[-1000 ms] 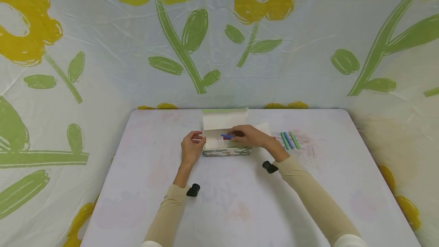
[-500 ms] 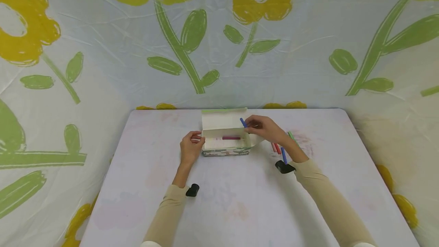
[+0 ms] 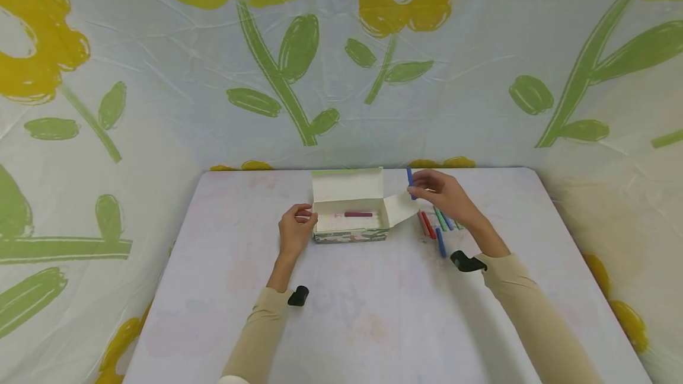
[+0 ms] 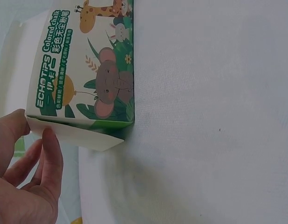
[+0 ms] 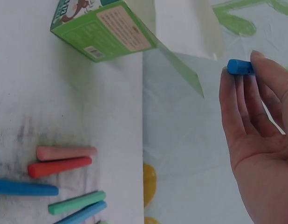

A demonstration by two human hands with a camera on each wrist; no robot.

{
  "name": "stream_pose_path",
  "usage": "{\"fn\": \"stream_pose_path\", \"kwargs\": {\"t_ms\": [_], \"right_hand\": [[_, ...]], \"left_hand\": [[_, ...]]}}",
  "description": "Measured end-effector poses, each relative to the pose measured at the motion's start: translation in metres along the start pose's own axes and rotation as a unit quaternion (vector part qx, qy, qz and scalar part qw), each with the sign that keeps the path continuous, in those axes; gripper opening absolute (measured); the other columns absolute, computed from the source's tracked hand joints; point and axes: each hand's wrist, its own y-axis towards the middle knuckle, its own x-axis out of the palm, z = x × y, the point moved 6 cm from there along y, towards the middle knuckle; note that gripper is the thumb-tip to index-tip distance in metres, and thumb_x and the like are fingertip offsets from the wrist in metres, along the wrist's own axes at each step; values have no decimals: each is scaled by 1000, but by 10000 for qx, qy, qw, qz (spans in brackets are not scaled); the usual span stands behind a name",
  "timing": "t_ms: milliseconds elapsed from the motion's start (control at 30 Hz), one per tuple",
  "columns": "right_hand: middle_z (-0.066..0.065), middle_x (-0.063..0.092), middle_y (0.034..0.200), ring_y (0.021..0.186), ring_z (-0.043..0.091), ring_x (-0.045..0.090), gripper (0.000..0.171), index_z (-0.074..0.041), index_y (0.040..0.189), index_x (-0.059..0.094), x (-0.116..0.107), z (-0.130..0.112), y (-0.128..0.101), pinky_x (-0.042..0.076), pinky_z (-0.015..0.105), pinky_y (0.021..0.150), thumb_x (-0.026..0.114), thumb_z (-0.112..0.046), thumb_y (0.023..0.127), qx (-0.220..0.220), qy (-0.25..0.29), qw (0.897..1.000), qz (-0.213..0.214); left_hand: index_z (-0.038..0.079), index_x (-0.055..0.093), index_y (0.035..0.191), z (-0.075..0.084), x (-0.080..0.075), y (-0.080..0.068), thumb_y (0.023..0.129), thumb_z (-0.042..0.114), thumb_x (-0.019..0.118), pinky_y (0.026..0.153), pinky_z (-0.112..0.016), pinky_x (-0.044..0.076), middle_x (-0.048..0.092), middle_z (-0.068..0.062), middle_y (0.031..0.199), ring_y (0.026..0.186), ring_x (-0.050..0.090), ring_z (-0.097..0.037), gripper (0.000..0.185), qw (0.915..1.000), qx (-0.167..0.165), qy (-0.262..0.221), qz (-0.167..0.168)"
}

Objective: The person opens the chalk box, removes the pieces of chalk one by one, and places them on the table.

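A box of colored chalk stands with its lid up and a side flap folded out to the right. Inside it lies a purple chalk stick. My left hand is at the box's left end; in the left wrist view its thumb and index finger pinch the edge by the left flap. To the right of the box, my right hand pinches a blue chalk stick between thumb and fingers, held nearly upright above the table.
Right of the box on the white table lie several chalk sticks: a red, a pink, a dark blue, a green and a lighter blue. Behind the table hangs a flowered cloth.
My right hand has lifted the blue chalk out of the box and carried it right, past the side flap. The purple chalk stays inside. My left hand keeps its place at the box.
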Motion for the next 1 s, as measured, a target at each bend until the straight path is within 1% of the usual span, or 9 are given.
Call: {"fn": "stream_pose_path", "kwargs": {"t_ms": [67, 133, 233, 333, 400, 567, 733, 867, 1000], "right_hand": [[20, 66, 119, 104, 9, 65, 36, 3, 131, 59, -8, 5, -5, 51, 16, 89, 68, -15, 101, 93, 2, 9999, 123], [18, 67, 120, 104, 7, 66, 37, 1, 132, 59, -15, 10, -11, 52, 17, 89, 67, -18, 101, 216, 4, 9995, 218], [15, 68, 119, 103, 10, 68, 37, -1, 132, 60, -25, 19, -19, 52, 18, 89, 67, -21, 102, 378, 4, 9986, 374], [11, 68, 118, 103, 11, 68, 39, -1, 133, 59, -32, 28, -28, 52, 17, 89, 67, -23, 102, 465, -73, 9978, 459], [12, 68, 118, 103, 11, 68, 39, 0, 133, 58, -36, 34, -34, 52, 17, 88, 66, -23, 102, 518, -155, 9973, 493], [16, 67, 117, 100, 6, 67, 41, 1, 132, 59, -39, 47, -49, 51, 14, 86, 67, -25, 102, 676, -279, 9960, 520], [17, 69, 118, 97, -1, 65, 41, 1, 130, 60, -41, 66, -64, 50, 11, 84, 67, -29, 102, 910, -443, 9937, 480], [18, 69, 119, 96, -1, 64, 42, 2, 128, 61, -40, 80, -74, 49, 11, 84, 68, -30, 101, 1065, -510, 9921, 415], [22, 68, 118, 95, 0, 64, 43, 5, 129, 60, -39, 90, -85, 50, 12, 83, 67, -28, 102, 1170, -450, 9916, 323]], "left_hand": [[1, 74, 112, 0, 0, 0, 89, 7, 77, 71, -33, 57, 72, -13, 95, 85, 69, -28, 25, 10000, -18, 2, 5], [2, 74, 112, -1, 0, 0, 89, 7, 77, 71, -33, 57, 73, -12, 96, 85, 69, -28, 24, 10000, -33, 11, 5], [1, 74, 112, -1, 0, 0, 89, 7, 77, 71, -34, 57, 73, -13, 96, 85, 69, -28, 24, 10000, -24, 19, -9], [-1, 73, 112, 0, 0, 1, 89, 6, 77, 72, -36, 58, 73, -14, 96, 85, 70, -29, 25, 10000, 26, 0, -11], [-2, 73, 112, 0, 0, 1, 89, 6, 77, 71, -37, 58, 73, -14, 95, 85, 70, -30, 25, 10000, 54, -10, 1], [-3, 73, 112, 0, 0, 1, 88, 5, 76, 70, -35, 58, 73, -14, 94, 84, 70, -29, 25, 10000, 72, 11, 32], [-3, 73, 112, 1, 0, 0, 88, 5, 76, 71, -34, 58, 73, -14, 95, 84, 69, -29, 25, 9999, 101, 17, 25], [-3, 73, 112, 0, 0, 0, 88, 5, 76, 70, -33, 58, 73, -14, 95, 84, 70, -29, 26, 9999, 106, 14, 18], [-4, 73, 113, -1, 0, 1, 88, 5, 77, 70, -32, 57, 73, -14, 95, 84, 70, -29, 26, 9999, 104, -13, 14]]}}
